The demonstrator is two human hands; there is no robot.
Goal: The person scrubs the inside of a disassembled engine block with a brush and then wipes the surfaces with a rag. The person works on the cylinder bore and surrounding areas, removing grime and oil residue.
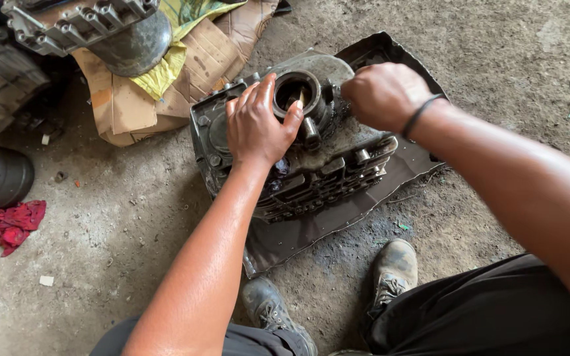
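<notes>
Under both hands: engine block [311,165]; left hand [255,125] spread flat, right hand [384,95] fisted at rim.

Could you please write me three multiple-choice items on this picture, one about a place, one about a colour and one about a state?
1. Where does the crumpled rag lie?
A. On the concrete floor, left of the person's left arm
B. On top of the engine block
C. Under the right boot

2. What colour is that rag?
A. Blue
B. Red
C. White

3. How does the left hand meet the grimy dark metal engine block?
A. It hangs clear above it
B. It rests flat on top, thumb at the rim of the round bore
C. It is tucked underneath it

Answers: 1 A, the rag sits on bare floor far left of the block, which lies on a dark sheet. 2 B, its folds are plainly red. 3 B, the palm lies on the casting while the right hand is closed at the bore's far side.
</notes>
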